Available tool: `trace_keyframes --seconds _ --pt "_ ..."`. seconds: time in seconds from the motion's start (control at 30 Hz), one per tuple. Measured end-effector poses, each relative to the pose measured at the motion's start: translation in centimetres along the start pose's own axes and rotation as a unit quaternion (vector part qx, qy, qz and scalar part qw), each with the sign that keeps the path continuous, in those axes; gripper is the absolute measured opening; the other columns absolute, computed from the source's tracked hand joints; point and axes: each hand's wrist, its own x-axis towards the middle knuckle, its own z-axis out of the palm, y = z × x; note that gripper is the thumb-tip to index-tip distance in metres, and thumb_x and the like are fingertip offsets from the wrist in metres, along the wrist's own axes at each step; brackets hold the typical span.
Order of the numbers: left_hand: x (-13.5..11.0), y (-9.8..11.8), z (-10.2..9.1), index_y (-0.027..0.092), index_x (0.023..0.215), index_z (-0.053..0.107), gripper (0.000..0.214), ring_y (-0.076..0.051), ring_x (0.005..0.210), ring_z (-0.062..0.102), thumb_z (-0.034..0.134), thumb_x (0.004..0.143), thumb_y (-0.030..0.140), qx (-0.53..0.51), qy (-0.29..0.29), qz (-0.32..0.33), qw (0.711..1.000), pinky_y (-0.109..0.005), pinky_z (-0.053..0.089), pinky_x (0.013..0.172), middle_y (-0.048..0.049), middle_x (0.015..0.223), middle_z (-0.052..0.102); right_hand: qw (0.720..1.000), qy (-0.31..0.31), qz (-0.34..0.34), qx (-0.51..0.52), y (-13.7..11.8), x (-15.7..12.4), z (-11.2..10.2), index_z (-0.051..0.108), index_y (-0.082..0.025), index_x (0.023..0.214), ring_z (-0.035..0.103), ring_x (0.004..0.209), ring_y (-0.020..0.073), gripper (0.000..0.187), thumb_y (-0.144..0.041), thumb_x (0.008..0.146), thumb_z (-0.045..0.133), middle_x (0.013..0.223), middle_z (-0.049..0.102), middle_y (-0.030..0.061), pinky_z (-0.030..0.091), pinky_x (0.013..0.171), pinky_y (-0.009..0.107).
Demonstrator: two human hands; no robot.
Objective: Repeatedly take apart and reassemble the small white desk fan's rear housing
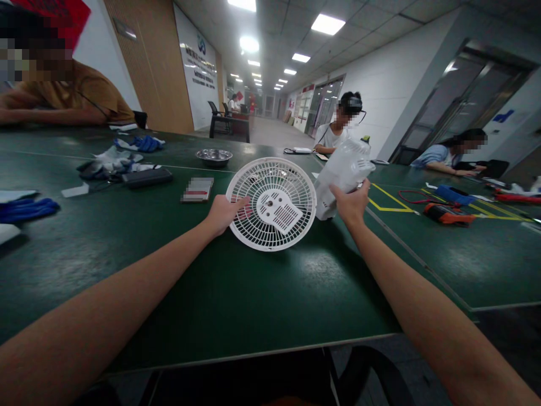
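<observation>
My left hand (225, 214) is closed on the left rim of a round white fan grille (291, 194), thumb over its bars. The grille is raised and tilted toward me, with a slotted plate at its centre. In my right hand (351, 204) is a white plastic fan body (343, 172), held at a slant just right of the grille. Its surface looks glossy, perhaps wrapped in clear plastic; I cannot tell. The fingers of my right hand are partly hidden behind it. Below both parts lies the green table (270, 304).
A metal bowl (214, 157) and a small box (197, 189) stand beyond my left hand. Blue gloves (27, 211) and a dark case (147, 177) lie left. An orange multimeter (448, 215) sits right, near yellow tape. Several people sit around the tables.
</observation>
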Motion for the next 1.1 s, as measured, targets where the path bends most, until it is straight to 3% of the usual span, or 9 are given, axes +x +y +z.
trace_keyframes --seconds 0.1,0.17,0.33,0.5,0.7,0.8,0.93,1.1 --pt "-0.2 0.3 0.2 0.011 0.095 0.075 0.016 -0.026 0.075 0.076 0.079 0.083 0.019 -0.013 0.004 -0.004 1.0 -0.049 0.063 0.077 -0.0129 0.089 0.078 0.998 -0.052 -0.003 -0.03 -0.1 -0.8 0.6 0.041 -0.018 0.138 0.066 0.111 0.0368 0.092 -0.057 0.065 0.079 0.124 0.068 0.0191 0.05 0.097 0.051" --pt "-0.3 0.4 0.2 0.011 0.096 0.075 0.016 -0.026 0.076 0.076 0.079 0.083 0.019 -0.01 0.0 -0.005 1.0 -0.049 0.063 0.077 -0.0125 0.089 0.078 0.998 -0.055 -0.001 -0.035 0.1 -0.9 0.8 0.041 -0.018 0.139 0.066 0.11 0.0375 0.093 -0.058 0.064 0.079 0.123 0.068 0.0192 0.049 0.097 0.052" --pt "-0.2 0.3 -0.1 0.013 0.096 0.075 0.017 -0.027 0.081 0.077 0.08 0.083 0.023 0.007 -0.008 -0.006 1.0 -0.049 0.063 0.078 -0.0127 0.092 0.078 0.999 -0.012 0.009 -0.029 1.4 0.7 -0.3 0.042 -0.018 0.139 0.067 0.107 0.0358 0.093 -0.055 0.062 0.081 0.117 0.071 0.0159 0.05 0.097 0.051" --pt "0.4 -0.4 -0.5 0.015 0.097 0.075 0.019 -0.029 0.084 0.077 0.081 0.082 0.026 0.01 -0.017 0.0 1.0 -0.05 0.064 0.08 -0.0133 0.097 0.079 0.997 0.056 0.046 -0.035 4.9 3.8 -2.7 0.045 -0.019 0.137 0.067 0.109 0.0363 0.093 -0.048 0.058 0.084 0.119 0.07 0.0157 0.05 0.097 0.051" --pt "0.7 -0.8 -0.7 0.015 0.096 0.076 0.02 -0.029 0.082 0.077 0.083 0.081 0.028 0.01 -0.017 0.006 1.0 -0.051 0.063 0.08 -0.0138 0.095 0.079 0.993 0.065 0.089 -0.028 8.1 5.1 -3.6 0.043 -0.018 0.135 0.066 0.114 0.0364 0.088 -0.039 0.059 0.082 0.123 0.068 0.017 0.048 0.102 0.051" --pt "0.7 -0.7 -0.7 0.015 0.097 0.076 0.02 -0.029 0.084 0.077 0.082 0.081 0.027 0.013 -0.016 0.002 1.0 -0.05 0.064 0.08 -0.0133 0.095 0.079 0.996 0.06 0.063 -0.004 8.6 5.4 -3.4 0.041 -0.016 0.137 0.064 0.117 0.0345 0.086 -0.04 0.064 0.079 0.128 0.064 0.0181 0.048 0.103 0.05" --pt "0.5 -0.4 -0.5 0.014 0.096 0.075 0.018 -0.028 0.081 0.077 0.081 0.082 0.024 0.018 -0.005 -0.008 1.0 -0.048 0.065 0.078 -0.0121 0.093 0.079 0.994 0.1 0.001 0.041 9.0 6.1 -3.3 0.045 -0.014 0.135 0.065 0.116 0.0308 0.08 -0.042 0.067 0.077 0.13 0.063 0.0183 0.05 0.101 0.047" --pt "0.2 -0.1 0.0 0.011 0.092 0.075 0.012 -0.025 0.075 0.076 0.079 0.083 0.017 0.003 0.01 -0.002 1.0 -0.043 0.065 0.075 -0.0124 0.088 0.079 0.989 0.094 0.005 0.118 8.9 6.2 -3.2 0.045 -0.016 0.136 0.068 0.108 0.0279 0.081 -0.039 0.066 0.079 0.126 0.065 0.0143 0.054 0.096 0.046"
